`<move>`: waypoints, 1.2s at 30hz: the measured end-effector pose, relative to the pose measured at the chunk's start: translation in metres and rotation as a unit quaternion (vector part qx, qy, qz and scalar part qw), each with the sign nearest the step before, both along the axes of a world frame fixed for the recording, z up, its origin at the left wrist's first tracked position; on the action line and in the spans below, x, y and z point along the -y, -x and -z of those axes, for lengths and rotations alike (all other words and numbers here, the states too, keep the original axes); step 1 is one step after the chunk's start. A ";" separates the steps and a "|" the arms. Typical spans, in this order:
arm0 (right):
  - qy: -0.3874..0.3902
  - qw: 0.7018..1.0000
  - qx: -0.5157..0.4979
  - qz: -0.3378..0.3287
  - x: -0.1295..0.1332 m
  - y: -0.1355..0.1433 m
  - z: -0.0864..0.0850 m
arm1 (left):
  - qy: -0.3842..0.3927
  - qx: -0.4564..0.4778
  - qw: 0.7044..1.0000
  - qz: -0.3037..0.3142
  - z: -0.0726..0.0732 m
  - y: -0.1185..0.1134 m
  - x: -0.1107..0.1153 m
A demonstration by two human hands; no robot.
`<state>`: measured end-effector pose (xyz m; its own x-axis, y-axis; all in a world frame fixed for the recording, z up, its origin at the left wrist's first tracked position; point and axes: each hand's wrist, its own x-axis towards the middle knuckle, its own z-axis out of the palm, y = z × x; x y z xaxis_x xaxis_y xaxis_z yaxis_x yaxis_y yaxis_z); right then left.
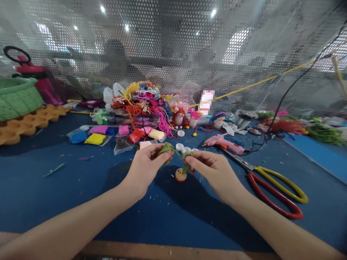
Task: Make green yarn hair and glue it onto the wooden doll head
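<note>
Green yarn [167, 148] is pinched between the thumb and fingers of my left hand [148, 164]. Strands run across to my right hand [210, 168], which grips another part of the same yarn, its end hanging down. Just below the yarn, a small round piece [180, 175] with a beige face and a red rim rests on the blue table [130, 216]. Small white caps [179, 146] lie behind my hands. Both hands are close together above the table.
Large scissors [273, 187] and a pink glue gun [225, 143] with a black cord lie right. Behind are a yarn heap [143, 99], small dolls [179, 117] and clay packets [95, 138]. A green basket [18, 97] and egg tray [35, 121] stand left.
</note>
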<state>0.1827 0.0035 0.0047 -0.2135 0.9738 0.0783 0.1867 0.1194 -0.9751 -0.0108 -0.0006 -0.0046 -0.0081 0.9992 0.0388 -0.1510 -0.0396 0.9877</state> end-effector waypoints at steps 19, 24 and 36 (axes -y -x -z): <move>0.079 0.982 -0.168 -0.021 -0.001 0.000 0.001 | -0.105 -0.210 0.968 -0.090 0.004 0.011 -0.008; 0.024 0.994 -0.099 -0.035 0.003 0.000 0.005 | -0.109 -0.137 0.985 0.002 -0.007 0.002 0.010; -0.063 0.997 -0.042 -0.021 0.011 0.001 0.001 | 0.010 0.020 0.996 0.087 -0.006 -0.010 0.021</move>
